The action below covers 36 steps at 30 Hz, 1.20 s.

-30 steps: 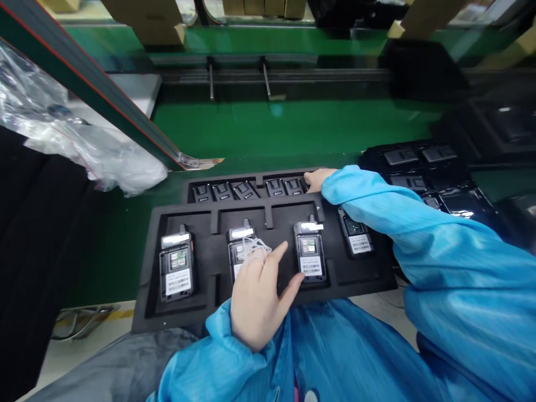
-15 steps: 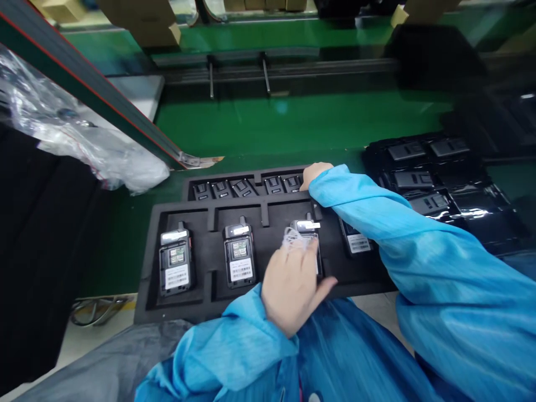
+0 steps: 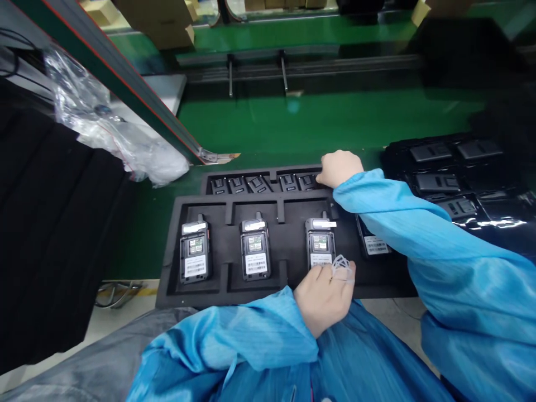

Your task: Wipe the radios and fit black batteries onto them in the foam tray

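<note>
A black foam tray [image 3: 221, 296] lies before me, holding several two-way radios on their backs' open side up, such as the leftmost radio [image 3: 195, 251] and the third radio [image 3: 320, 243], with barcode labels showing. My left hand [image 3: 326, 293] is curled over the tray's near edge, just below the third radio; white bands [image 3: 342, 268] loop about its fingers. What its fingertips touch is hidden. My right hand [image 3: 341, 167] is closed at the right end of a row of small black belt clips [image 3: 288, 183] in the tray's back section. Its fingertips are hidden too.
On the right, black battery-like packs [image 3: 438, 182] lie in a shiny dark plastic tray [image 3: 502, 215]. A slanted post [image 3: 138, 95] and clear plastic bags [image 3: 121, 137] stand at the left. Green bench surface [image 3: 285, 125] stretches behind; cardboard boxes [image 3: 167, 22] sit farther back.
My left hand has drawn back from over the third radio to the tray's near edge, its fingers now curled, uncovering the radio. My right hand stays by the clips. The view has shifted slightly.
</note>
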{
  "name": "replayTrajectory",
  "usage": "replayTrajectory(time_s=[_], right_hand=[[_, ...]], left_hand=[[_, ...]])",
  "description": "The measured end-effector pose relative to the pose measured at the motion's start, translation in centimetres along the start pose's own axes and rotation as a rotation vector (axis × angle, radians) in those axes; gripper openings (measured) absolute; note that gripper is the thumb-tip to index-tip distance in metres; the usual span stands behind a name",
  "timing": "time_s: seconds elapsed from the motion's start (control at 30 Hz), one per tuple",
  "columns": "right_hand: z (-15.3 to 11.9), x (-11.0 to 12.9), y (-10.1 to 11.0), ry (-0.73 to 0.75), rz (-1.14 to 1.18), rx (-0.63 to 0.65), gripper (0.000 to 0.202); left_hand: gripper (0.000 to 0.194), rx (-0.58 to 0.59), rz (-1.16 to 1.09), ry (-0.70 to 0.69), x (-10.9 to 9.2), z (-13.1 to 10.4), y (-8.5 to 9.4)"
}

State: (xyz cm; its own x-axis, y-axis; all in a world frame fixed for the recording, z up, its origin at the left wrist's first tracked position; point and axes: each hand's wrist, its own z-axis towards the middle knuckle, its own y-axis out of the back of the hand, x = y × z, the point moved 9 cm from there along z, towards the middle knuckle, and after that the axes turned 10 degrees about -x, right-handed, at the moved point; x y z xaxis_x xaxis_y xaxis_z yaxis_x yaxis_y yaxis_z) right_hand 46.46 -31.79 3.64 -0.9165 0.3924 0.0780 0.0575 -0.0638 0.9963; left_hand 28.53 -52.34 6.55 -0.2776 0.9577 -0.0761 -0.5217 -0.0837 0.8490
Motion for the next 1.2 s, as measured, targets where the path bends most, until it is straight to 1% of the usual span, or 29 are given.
replayTrajectory(time_s=[0.07,0.1,0.2,0.23,0.27,0.3,0.37,0.43,0.5,0.53,0.57,0.63,0.7,0.77,0.83,0.97,1.1,1.2], right_hand=[[-0.5,-0.2,1.4,-0.018,-0.053,-0.051,0.023],[-0.8,-0.2,2.0,-0.008,-0.062,-0.083,0.024],[-1.8,-0.1,3.6,0.095,-0.007,-0.174,0.028],[-2.3,-0.3,4.5,0.132,0.040,-0.210,0.030],[-3.1,-0.8,5.6,0.157,0.099,-0.254,0.033],[-3.9,-1.6,6.9,0.166,0.170,-0.302,0.038],[-6.2,-3.8,9.8,0.122,0.337,-0.378,0.046],[-8.7,-6.3,12.2,0.049,0.505,-0.389,0.044],[-11.4,-7.8,13.3,0.025,0.616,-0.345,0.033],[-12.5,-8.2,13.3,0.032,0.640,-0.304,0.026],[-13.6,-8.4,12.9,0.042,0.650,-0.250,0.022],[-15.1,-8.7,10.8,0.046,0.662,-0.134,0.021],[-16.0,-9.0,8.3,0.021,0.698,-0.048,0.024],[-16.4,-9.2,6.1,-0.009,0.751,-0.015,0.024],[-16.5,-9.3,4.6,-0.030,0.803,-0.012,0.022],[-16.5,-9.5,3.5,-0.086,0.896,-0.053,0.022],[-16.8,-9.8,3.2,-0.151,0.971,-0.079,0.019],[-17.1,-9.8,3.1,-0.170,0.991,-0.080,0.019]], left_hand=[[0.042,0.032,-0.031,0.021,0.2,0.0,-0.1],[0.047,0.064,-0.062,0.035,0.3,0.0,-0.3],[0.079,0.167,-0.173,0.091,0.9,0.6,-0.3],[0.084,0.180,-0.189,0.119,1.3,1.1,-0.1],[0.084,0.181,-0.187,0.154,1.8,1.7,0.2],[0.079,0.181,-0.173,0.193,2.4,2.5,0.5],[0.066,0.210,-0.134,0.283,3.6,3.8,0.5],[0.058,0.283,-0.113,0.359,4.4,4.9,-0.3],[0.056,0.346,-0.113,0.393,4.4,5.6,-1.3],[0.057,0.361,-0.113,0.397,4.2,5.8,-1.8],[0.058,0.367,-0.110,0.395,3.9,6.1,-2.2],[0.059,0.362,-0.096,0.385,3.2,6.4,-2.8],[0.058,0.370,-0.076,0.380,2.7,6.7,-3.5],[0.058,0.385,-0.056,0.373,2.3,6.9,-4.1],[0.057,0.386,-0.036,0.365,2.2,7.1,-4.5],[0.053,0.368,-0.003,0.347,2.3,7.3,-4.8],[0.050,0.379,0.009,0.337,2.3,7.1,-5.2],[0.050,0.384,0.008,0.331,2.2,6.9,-5.3]])
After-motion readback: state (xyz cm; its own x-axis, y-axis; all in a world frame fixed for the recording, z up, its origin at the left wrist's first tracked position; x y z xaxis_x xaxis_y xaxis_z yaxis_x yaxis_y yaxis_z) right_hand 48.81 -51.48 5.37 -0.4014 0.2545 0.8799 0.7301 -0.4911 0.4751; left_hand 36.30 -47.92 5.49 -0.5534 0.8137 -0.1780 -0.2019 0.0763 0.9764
